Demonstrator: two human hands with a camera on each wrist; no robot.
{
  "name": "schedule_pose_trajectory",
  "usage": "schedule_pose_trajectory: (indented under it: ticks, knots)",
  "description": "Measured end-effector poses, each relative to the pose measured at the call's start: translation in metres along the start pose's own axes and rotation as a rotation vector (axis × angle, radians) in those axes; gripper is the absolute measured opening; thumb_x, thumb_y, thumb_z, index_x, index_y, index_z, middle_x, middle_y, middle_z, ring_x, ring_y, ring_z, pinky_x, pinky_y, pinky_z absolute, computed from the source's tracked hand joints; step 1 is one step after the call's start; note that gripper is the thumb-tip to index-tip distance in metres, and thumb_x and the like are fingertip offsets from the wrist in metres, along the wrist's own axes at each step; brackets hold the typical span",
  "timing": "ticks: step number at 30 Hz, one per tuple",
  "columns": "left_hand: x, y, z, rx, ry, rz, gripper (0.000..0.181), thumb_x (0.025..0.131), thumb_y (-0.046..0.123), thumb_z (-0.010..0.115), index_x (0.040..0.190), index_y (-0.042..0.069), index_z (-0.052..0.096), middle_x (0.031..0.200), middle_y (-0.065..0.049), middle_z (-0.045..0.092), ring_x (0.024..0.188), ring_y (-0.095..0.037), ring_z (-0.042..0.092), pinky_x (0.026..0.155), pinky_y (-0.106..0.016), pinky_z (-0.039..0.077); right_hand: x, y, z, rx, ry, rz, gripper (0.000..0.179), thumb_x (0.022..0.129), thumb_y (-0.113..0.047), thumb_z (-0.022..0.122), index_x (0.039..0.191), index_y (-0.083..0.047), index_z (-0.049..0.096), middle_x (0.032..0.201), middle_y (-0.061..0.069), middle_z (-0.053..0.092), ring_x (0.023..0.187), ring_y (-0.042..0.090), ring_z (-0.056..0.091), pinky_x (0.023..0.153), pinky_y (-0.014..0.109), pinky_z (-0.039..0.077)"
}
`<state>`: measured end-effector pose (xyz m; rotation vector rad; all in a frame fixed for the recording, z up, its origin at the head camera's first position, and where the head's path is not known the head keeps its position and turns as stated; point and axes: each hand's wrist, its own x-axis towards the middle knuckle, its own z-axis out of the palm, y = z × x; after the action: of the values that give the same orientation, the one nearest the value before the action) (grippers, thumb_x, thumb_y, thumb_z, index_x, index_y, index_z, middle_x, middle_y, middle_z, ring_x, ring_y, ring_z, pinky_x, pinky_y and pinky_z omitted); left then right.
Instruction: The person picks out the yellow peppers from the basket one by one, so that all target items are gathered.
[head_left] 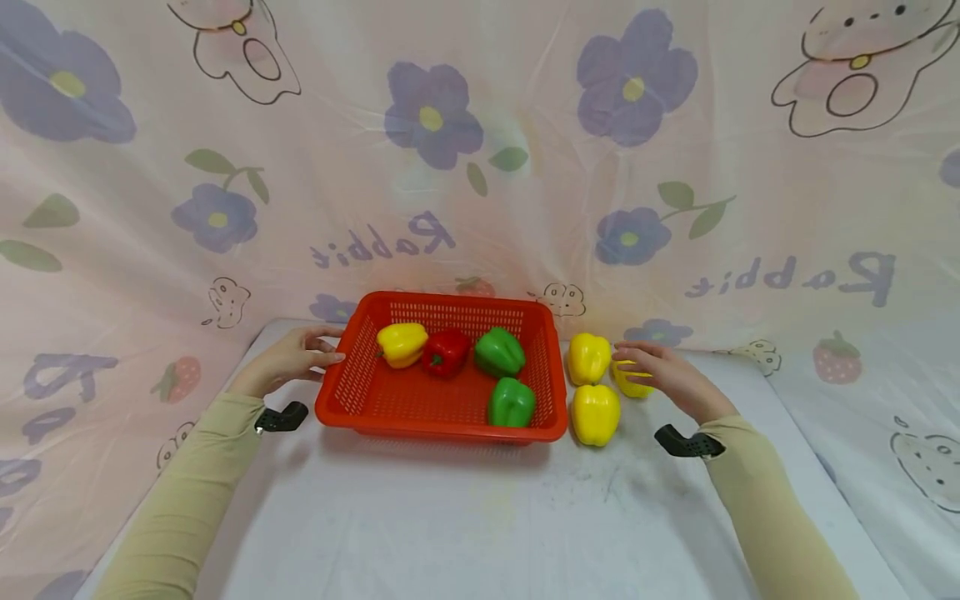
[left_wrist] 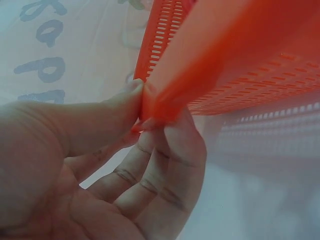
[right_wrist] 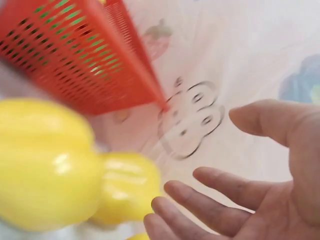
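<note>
A red plastic basket (head_left: 442,429) with slotted walls stands on the table. My left hand (head_left: 292,358) grips its left rim, thumb on one side and fingers curled under the other, as the left wrist view shows. Inside lie a yellow bell pepper (head_left: 402,345), a red bell pepper (head_left: 447,353) and two green bell peppers (head_left: 499,352). To the right of the basket sit three yellow bell peppers (head_left: 596,415). Over the rearmost right one hovers my right hand (head_left: 675,379), its fingers spread and holding nothing; it partly hides that pepper.
A white-covered table (head_left: 450,525) carries everything, with faint dark smudges at front right. Behind and on both sides hangs a curtain (head_left: 525,208) printed with flowers and rabbits. A black wrist strap (head_left: 688,442) sits on each sleeve.
</note>
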<state>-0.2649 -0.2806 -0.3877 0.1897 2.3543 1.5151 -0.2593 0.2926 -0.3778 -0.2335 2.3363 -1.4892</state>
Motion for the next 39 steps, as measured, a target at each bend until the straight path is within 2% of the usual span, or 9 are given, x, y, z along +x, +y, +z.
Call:
schedule_pose_trajectory:
  ticks: [4,10,13,16,21,27,32,36,39]
  knots:
    - [-0.001,0.002,0.000,0.005,-0.004,-0.011,0.061,0.093,0.013,0.063,0.143,-0.004,0.033,0.109,-0.022,0.054,0.087,-0.024,0.062,0.078,-0.042,0.056,0.009,-0.020,0.000,0.018,0.005,-0.067,0.059,0.101,-0.037,0.046,0.144,0.001,0.030,0.144,0.024,0.036,0.130,0.045,0.035,0.106,0.056,0.028]
    - [0.003,0.003,0.000,0.001,-0.009,-0.020,0.062,0.093,0.014,0.063,0.144,-0.004,0.032,0.108,-0.021,0.054,0.087,-0.024,0.063,0.077,-0.041,0.056,0.029,-0.050,0.011,0.026,0.010,-0.173,0.053,0.099,-0.033,0.053,0.142,-0.006,0.038,0.140,0.014,0.045,0.127,0.036,0.043,0.105,0.050,0.034]
    - [0.005,0.003,0.000,-0.004,-0.009,-0.015,0.062,0.093,0.013,0.063,0.143,-0.004,0.032,0.108,-0.021,0.054,0.087,-0.025,0.063,0.077,-0.042,0.056,0.039,-0.066,0.022,0.040,-0.026,-0.203,0.052,0.098,-0.030,0.055,0.141,-0.007,0.040,0.140,0.011,0.045,0.126,0.032,0.045,0.105,0.049,0.035]
    - [0.003,0.004,0.000,-0.007,-0.005,-0.016,0.062,0.093,0.013,0.063,0.143,-0.004,0.032,0.109,-0.022,0.054,0.088,-0.024,0.063,0.078,-0.043,0.055,0.051,-0.078,0.035,0.065,-0.079,-0.241,0.051,0.098,-0.027,0.056,0.141,-0.003,0.040,0.138,0.014,0.046,0.126,0.035,0.044,0.105,0.049,0.035]
    - [0.000,0.002,0.000,-0.007,-0.003,-0.024,0.062,0.093,0.013,0.063,0.144,-0.004,0.031,0.110,-0.022,0.054,0.089,-0.025,0.063,0.079,-0.043,0.055,0.068,-0.089,0.053,0.067,-0.142,-0.287,0.048,0.097,-0.022,0.057,0.139,-0.003,0.043,0.135,0.016,0.048,0.123,0.032,0.048,0.105,0.048,0.036]
    - [0.001,0.003,-0.001,0.002,0.006,-0.039,0.061,0.093,0.013,0.063,0.143,-0.004,0.033,0.106,-0.020,0.056,0.087,-0.023,0.065,0.077,-0.041,0.056,0.082,-0.100,0.075,0.057,-0.142,-0.295,0.050,0.096,-0.021,0.059,0.141,-0.006,0.041,0.130,0.015,0.053,0.120,0.029,0.051,0.102,0.044,0.040]
    - [0.002,0.004,-0.002,-0.002,0.006,-0.048,0.061,0.092,0.012,0.065,0.142,-0.005,0.033,0.103,-0.018,0.058,0.085,-0.022,0.065,0.075,-0.040,0.056,0.090,-0.107,0.093,-0.005,-0.148,-0.271,0.051,0.096,-0.021,0.058,0.143,-0.010,0.039,0.129,0.014,0.055,0.120,0.027,0.049,0.103,0.046,0.037]
    - [0.002,0.005,-0.003,-0.006,0.005,-0.052,0.062,0.092,0.012,0.065,0.142,-0.004,0.033,0.103,-0.018,0.058,0.086,-0.023,0.065,0.076,-0.041,0.056,0.100,-0.110,0.106,-0.060,-0.163,-0.304,0.048,0.095,-0.020,0.060,0.139,-0.008,0.046,0.125,0.014,0.058,0.118,0.026,0.051,0.101,0.046,0.039]
    - [0.002,0.005,-0.003,-0.003,0.005,-0.057,0.062,0.092,0.012,0.065,0.142,-0.004,0.033,0.103,-0.018,0.058,0.086,-0.023,0.065,0.076,-0.041,0.056,0.109,-0.112,0.116,-0.067,-0.185,-0.332,0.048,0.095,-0.017,0.061,0.140,-0.007,0.046,0.126,0.014,0.058,0.118,0.025,0.051,0.100,0.043,0.041]
